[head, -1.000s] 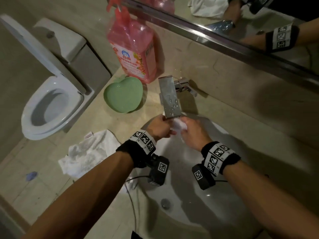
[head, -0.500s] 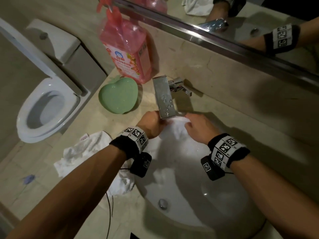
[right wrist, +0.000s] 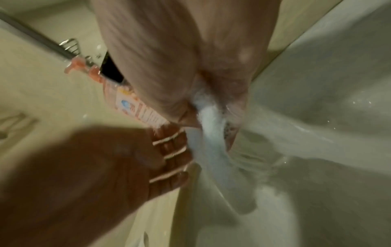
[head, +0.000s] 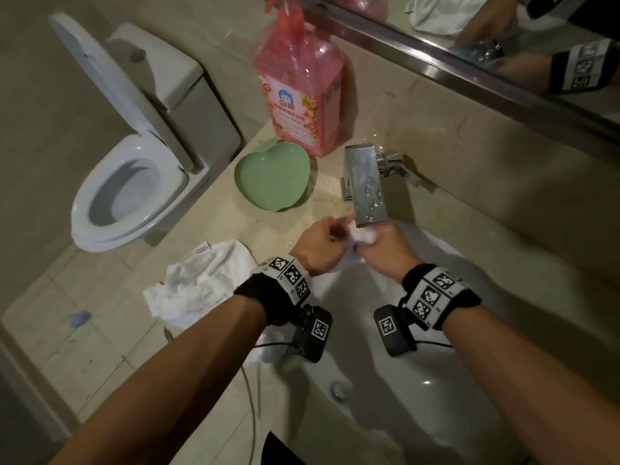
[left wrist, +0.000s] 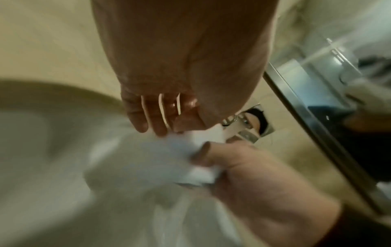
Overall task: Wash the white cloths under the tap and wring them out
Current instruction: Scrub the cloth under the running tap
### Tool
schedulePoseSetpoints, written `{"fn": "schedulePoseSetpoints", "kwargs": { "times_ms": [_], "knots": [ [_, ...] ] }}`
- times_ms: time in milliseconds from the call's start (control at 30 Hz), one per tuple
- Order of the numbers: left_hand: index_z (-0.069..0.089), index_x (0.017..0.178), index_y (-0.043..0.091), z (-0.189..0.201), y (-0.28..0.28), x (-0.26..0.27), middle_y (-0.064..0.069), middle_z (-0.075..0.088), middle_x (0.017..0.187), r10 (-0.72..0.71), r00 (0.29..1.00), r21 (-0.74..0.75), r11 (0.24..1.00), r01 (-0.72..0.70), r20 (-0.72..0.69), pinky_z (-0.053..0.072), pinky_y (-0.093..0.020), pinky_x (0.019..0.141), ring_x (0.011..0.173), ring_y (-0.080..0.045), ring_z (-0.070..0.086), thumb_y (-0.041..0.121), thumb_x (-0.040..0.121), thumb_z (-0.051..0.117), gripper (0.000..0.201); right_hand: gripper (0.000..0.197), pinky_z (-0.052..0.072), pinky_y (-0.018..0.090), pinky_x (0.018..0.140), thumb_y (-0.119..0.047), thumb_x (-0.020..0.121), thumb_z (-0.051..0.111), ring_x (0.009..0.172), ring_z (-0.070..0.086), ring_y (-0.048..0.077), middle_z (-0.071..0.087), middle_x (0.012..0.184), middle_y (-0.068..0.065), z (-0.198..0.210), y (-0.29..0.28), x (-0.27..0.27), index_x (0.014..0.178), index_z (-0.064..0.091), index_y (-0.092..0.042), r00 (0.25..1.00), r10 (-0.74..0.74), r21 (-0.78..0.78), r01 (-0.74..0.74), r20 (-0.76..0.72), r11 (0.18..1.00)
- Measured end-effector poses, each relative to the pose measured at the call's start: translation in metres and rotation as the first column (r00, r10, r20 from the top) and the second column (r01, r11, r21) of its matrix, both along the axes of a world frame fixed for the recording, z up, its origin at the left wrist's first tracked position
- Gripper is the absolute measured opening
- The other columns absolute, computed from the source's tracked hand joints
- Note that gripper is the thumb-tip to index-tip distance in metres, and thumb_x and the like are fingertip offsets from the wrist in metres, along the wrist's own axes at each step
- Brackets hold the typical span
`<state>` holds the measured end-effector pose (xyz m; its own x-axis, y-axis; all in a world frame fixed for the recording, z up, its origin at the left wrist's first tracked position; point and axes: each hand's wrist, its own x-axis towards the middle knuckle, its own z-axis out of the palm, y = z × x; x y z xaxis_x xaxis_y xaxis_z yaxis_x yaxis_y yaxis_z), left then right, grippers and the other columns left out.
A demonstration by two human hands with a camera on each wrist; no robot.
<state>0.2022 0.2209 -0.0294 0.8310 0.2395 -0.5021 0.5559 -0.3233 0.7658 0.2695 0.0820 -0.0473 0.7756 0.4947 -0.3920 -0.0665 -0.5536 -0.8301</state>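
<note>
Both hands hold one wet white cloth (head: pixel 364 235) just under the spout of the chrome tap (head: pixel 366 186), above the white sink (head: pixel 436 380). My left hand (head: pixel 322 245) grips its left end and my right hand (head: pixel 385 250) is curled round the bunched right end. In the left wrist view the cloth (left wrist: pixel 148 160) hangs blurred between my left hand (left wrist: pixel 167 123) and my right hand (left wrist: pixel 239 165). In the right wrist view the cloth (right wrist: pixel 211 133) runs down from my right hand (right wrist: pixel 211 103). A second crumpled white cloth (head: pixel 201 283) lies on the counter left of the sink.
A pink soap bottle (head: pixel 302 92) and a green apple-shaped dish (head: pixel 271 177) stand on the beige counter (head: pixel 503 270) behind the sink. A toilet (head: pixel 127 189) with raised lid sits at the left. A mirror (head: pixel 503 31) runs along the back wall.
The hands have come back together, bunching the cloth into a small wad under the spout after spreading it half a second ago. The head view has shifted slightly.
</note>
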Motion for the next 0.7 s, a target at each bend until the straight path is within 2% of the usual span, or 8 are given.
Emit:
{"fn": "schedulePoseSetpoints", "kwargs": {
  "times_ms": [67, 133, 233, 333, 400, 467, 533, 700],
  "knots": [
    [0.050, 0.127, 0.010, -0.004, 0.011, -0.003, -0.010, 0.054, 0.120, -0.175, 0.983, 0.223, 0.962, 0.157, 0.060, 0.043, -0.018, 0.093, 0.107, -0.020, 0.054, 0.008, 0.075, 0.073, 0.057, 0.040, 0.059, 0.030, 0.082, 0.007, 0.083, 0.065, 0.097, 0.071, 0.018, 0.076, 0.105, 0.000, 0.002, -0.005, 0.006, 0.115, 0.074, -0.015, 0.997, -0.065, 0.048, 0.067, -0.048, 0.997],
    [0.043, 0.139, 0.006, -0.007, 0.014, -0.004, -0.010, 0.051, 0.128, -0.304, 0.941, 0.216, 0.939, 0.269, 0.148, 0.034, -0.002, 0.086, 0.108, -0.016, 0.049, 0.010, 0.064, 0.084, 0.086, 0.045, 0.060, 0.029, 0.080, 0.011, 0.082, 0.061, 0.097, 0.072, 0.016, 0.077, 0.101, -0.002, 0.005, -0.012, 0.012, 0.109, 0.073, -0.023, 0.986, -0.100, 0.085, 0.112, -0.132, 0.990],
    [0.043, 0.139, 0.012, -0.020, 0.005, 0.004, 0.002, 0.055, 0.128, -0.392, 0.913, 0.155, 0.915, 0.374, 0.112, 0.044, -0.022, 0.098, 0.110, -0.015, 0.053, 0.028, 0.049, 0.092, 0.104, 0.048, 0.057, 0.035, 0.077, 0.018, 0.080, 0.052, 0.090, 0.068, 0.019, 0.074, 0.103, 0.012, 0.011, -0.021, 0.020, 0.111, 0.068, -0.015, 0.963, -0.137, 0.132, 0.170, -0.231, 0.977],
    [0.062, 0.124, 0.013, -0.028, -0.010, 0.015, -0.007, 0.067, 0.120, -0.359, 0.930, 0.138, 0.928, 0.347, 0.076, 0.051, -0.041, 0.096, 0.106, -0.021, 0.062, 0.050, 0.058, 0.078, 0.077, 0.041, 0.052, 0.028, 0.054, 0.020, 0.079, 0.050, 0.077, 0.059, 0.020, 0.063, 0.086, 0.008, 0.016, -0.037, 0.026, 0.091, 0.066, -0.016, 0.940, -0.167, 0.162, 0.222, -0.296, 0.961],
    [0.066, 0.121, 0.019, -0.033, -0.013, 0.023, -0.008, 0.069, 0.119, -0.382, 0.917, 0.296, 0.894, 0.336, 0.113, 0.050, -0.033, 0.098, 0.107, -0.024, 0.065, 0.050, 0.072, 0.067, 0.059, 0.040, 0.053, 0.026, 0.051, 0.018, 0.080, 0.058, 0.078, 0.061, 0.019, 0.063, 0.092, 0.006, 0.015, -0.050, 0.033, 0.085, 0.065, -0.021, 0.938, -0.150, 0.130, 0.198, -0.312, 0.972],
    [0.062, 0.125, 0.021, -0.033, -0.013, 0.029, -0.009, 0.066, 0.122, -0.495, 0.866, 0.482, 0.778, 0.404, 0.073, 0.045, -0.024, 0.094, 0.110, -0.028, 0.063, 0.036, 0.080, 0.063, 0.048, 0.034, 0.056, 0.028, 0.054, 0.011, 0.077, 0.075, 0.085, 0.065, 0.022, 0.064, 0.105, 0.009, 0.012, -0.064, 0.040, 0.085, 0.063, -0.020, 0.921, -0.082, 0.081, 0.121, -0.382, 0.989],
    [0.062, 0.123, 0.022, -0.032, -0.014, 0.033, -0.011, 0.065, 0.121, -0.570, 0.821, 0.583, 0.663, 0.470, -0.013, 0.047, -0.030, 0.091, 0.108, -0.031, 0.063, 0.030, 0.082, 0.062, 0.041, 0.040, 0.057, 0.030, 0.057, -0.001, 0.070, 0.088, 0.088, 0.066, 0.023, 0.062, 0.106, 0.007, 0.007, -0.070, 0.041, 0.087, 0.055, -0.019, 0.904, -0.002, 0.030, 0.016, -0.428, 0.999],
    [0.070, 0.081, 0.016, -0.024, -0.021, 0.044, -0.001, 0.072, 0.079, -0.151, 0.988, 0.243, 0.957, 0.157, -0.041, 0.060, -0.035, 0.073, 0.080, -0.025, 0.070, 0.034, 0.071, 0.071, 0.020, 0.063, 0.061, 0.032, 0.054, -0.031, 0.058, 0.095, 0.087, 0.069, 0.014, 0.069, 0.101, -0.005, 0.001, -0.051, 0.032, 0.110, 0.061, -0.022, 0.973, 0.159, -0.172, -0.188, -0.167, 0.967]
  ]
}}
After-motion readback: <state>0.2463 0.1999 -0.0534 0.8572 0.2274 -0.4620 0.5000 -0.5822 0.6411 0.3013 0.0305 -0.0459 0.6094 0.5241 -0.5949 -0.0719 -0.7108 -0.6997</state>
